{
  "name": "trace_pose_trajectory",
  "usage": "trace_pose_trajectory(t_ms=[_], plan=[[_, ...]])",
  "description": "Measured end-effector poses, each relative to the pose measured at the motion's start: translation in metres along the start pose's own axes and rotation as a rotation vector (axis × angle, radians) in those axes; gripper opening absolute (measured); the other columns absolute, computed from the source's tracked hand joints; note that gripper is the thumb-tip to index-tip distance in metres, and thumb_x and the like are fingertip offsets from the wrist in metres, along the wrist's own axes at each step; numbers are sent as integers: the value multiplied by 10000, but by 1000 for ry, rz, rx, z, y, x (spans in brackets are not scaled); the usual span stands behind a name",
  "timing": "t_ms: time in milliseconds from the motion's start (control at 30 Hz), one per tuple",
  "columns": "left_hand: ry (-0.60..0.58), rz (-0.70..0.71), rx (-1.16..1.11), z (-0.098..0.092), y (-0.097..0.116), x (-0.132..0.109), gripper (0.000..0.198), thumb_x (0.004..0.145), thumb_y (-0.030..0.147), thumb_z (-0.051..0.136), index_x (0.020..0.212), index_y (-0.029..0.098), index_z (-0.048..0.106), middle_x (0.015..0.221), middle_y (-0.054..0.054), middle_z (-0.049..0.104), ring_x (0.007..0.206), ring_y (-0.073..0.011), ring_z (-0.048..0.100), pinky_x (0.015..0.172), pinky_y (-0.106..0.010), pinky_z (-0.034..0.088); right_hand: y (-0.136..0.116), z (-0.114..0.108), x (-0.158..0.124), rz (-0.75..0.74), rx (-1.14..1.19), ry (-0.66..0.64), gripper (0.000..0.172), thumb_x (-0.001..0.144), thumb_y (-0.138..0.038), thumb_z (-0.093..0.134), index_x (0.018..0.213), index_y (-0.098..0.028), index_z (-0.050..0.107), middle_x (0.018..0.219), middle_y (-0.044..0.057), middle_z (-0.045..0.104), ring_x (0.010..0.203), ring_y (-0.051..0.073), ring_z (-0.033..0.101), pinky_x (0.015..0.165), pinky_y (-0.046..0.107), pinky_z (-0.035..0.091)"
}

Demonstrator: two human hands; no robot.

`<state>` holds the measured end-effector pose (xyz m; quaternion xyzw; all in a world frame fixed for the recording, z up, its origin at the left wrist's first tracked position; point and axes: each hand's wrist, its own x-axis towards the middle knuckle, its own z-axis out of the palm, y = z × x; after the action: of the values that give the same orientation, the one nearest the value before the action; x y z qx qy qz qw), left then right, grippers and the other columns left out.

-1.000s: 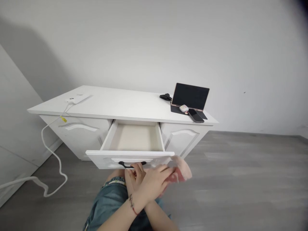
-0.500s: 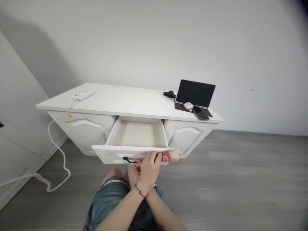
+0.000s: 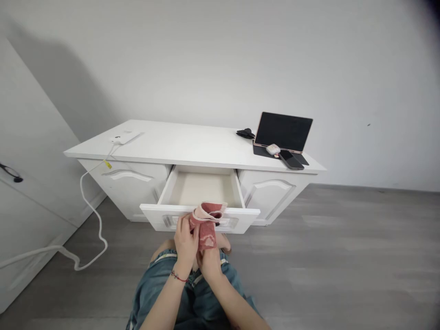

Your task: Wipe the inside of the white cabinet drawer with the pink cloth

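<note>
Cloth (image 3: 207, 234): red and pale, folded, before the front of the drawer (image 3: 202, 185).
Left hand (image 3: 186, 242): pinches the cloth's left side, thumb against fingers.
Right hand (image 3: 210, 263): at the cloth's lower end; fingers partly hidden, grip cannot be told.
Desk (image 3: 182, 143): drawer pulled out; tablet (image 3: 283, 132) propped near the right end.

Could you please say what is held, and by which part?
A red cloth: the left hand holds its left side, the right hand apparently its lower end.

White desk (image 3: 178, 143) | white power strip (image 3: 125, 137) | black object (image 3: 245, 133) | propped tablet (image 3: 283, 132)
</note>
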<state>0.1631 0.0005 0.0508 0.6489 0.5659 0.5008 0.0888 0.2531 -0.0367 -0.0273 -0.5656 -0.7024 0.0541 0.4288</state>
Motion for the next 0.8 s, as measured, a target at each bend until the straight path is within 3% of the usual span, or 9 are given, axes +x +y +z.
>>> trace_pose_trajectory(t_ms=[233,333,400,467,567,667,800], plan=[[238,-244,56,-23,-34,3,180,808,359,541,855,203,463,811,-37,493,812,-236,538,760,-385,449,-3,-6,2,-1,-9,-29,532,858,-150,406,1387,-141,346,1383,176,414,1228,222,460,930,353,466],[384,-332,-13,-32,-47,7,364,768,325,596,1061,181,434,957,-74,515,920,-243,548,834,-409,446,-4,-6,3,12,-19,-36,506,885,-164,391,1390,-152,350,1395,170,403,1184,208,504,922,337,470],[485,-327,-105,-35,-53,7,585,730,273,641,1209,184,317,1079,-98,488,964,-218,545,863,-399,449,-5,-6,3,17,-33,-39,506,891,-170,393,1395,-162,348,1389,166,411,1140,202,538,904,331,481],[548,-298,-123,-36,-56,7,684,698,244,669,1240,174,257,1158,-125,436,1003,-210,527,885,-399,447,-5,-7,3,15,-47,-44,519,889,-172,397,1405,-176,336,1379,159,425,1105,200,561,877,325,495],[547,-292,24,-36,-60,5,500,723,244,626,1146,148,377,1145,-137,409,1109,-266,457,965,-461,380,-6,-9,3,17,-46,-46,528,887,-177,401,1410,-188,330,1363,153,445,1088,207,569,849,327,507],[474,-369,133,-34,-68,2,276,762,213,535,1027,156,485,1044,-113,424,1101,-306,446,957,-506,364,-8,-14,6,29,1,-58,504,892,-175,383,1395,-178,357,1365,156,442,1098,210,564,855,331,502],[326,-524,113,-21,-84,-7,231,728,190,520,950,169,458,878,-63,423,990,-312,479,880,-541,400,-16,-22,13,76,54,-62,442,912,-194,359,1347,-168,431,1344,148,476,1082,195,581,846,303,506]])
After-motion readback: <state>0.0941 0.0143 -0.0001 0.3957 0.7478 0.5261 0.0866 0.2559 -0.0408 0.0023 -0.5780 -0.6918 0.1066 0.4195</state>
